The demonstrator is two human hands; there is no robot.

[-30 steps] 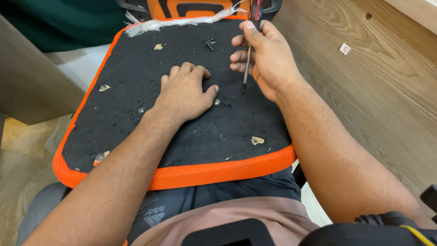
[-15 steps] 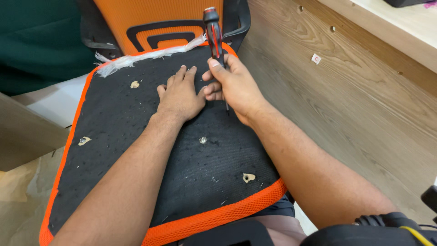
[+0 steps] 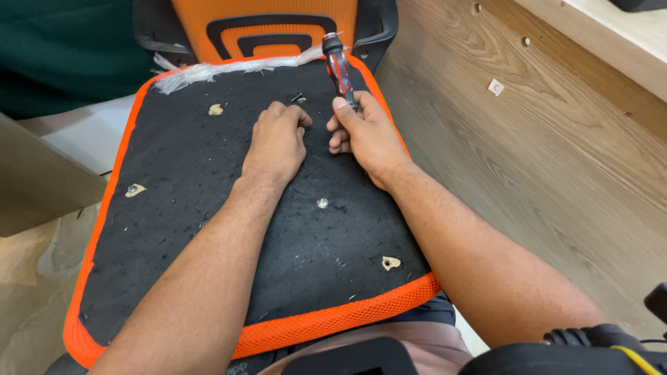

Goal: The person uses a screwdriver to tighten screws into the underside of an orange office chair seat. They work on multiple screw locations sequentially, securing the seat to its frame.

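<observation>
Wood-grain flooring lies right of the black felt seat underside with orange mesh rim [image 3: 208, 229]. Right hand [image 3: 365, 132] fingers grip a red-handled screwdriver [image 3: 340, 69] upright at the far edge; left hand [image 3: 278, 139], fingers curled, presses beside it. Keeping the shaft vertical looks wise.

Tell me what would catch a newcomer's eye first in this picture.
First, the black seat pad with the bright orange mesh edge filling the middle of the view. Near its far end the right hand grips a red-and-black screwdriver, and the left hand rests curled on the pad beside it.
</observation>
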